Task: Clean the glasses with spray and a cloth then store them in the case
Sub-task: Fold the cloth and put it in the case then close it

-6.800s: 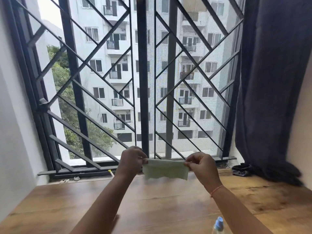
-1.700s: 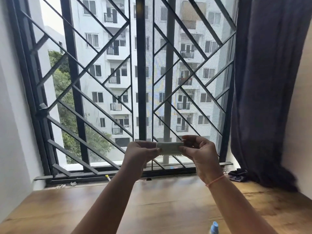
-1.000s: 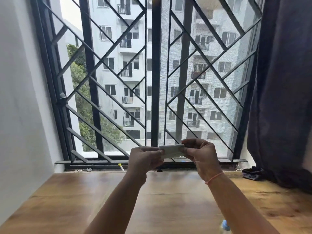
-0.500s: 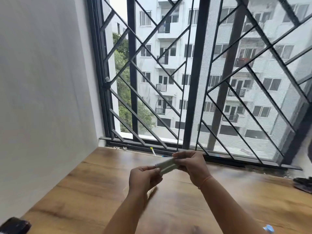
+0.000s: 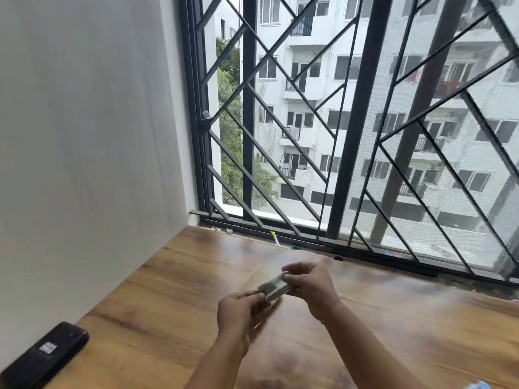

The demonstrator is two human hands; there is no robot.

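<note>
The folded pale cloth point(image 5: 273, 287) is held over the wooden table point(image 5: 174, 290), between both hands. The left hand point(image 5: 238, 307) pinches the near end, its grip closed with thumb and fingers. The right hand point(image 5: 311, 284) has its grip closed on the far end, fingers curled over the top. Both hands are well apart from the table's left edge, which meets the white wall point(image 5: 84, 136). The black case point(image 5: 45, 352) lies by that edge, close to the wall. The far edge runs along the window grille point(image 5: 359, 122). The blue tip of the spray bottle point(image 5: 477, 385) shows at the bottom right.
</note>
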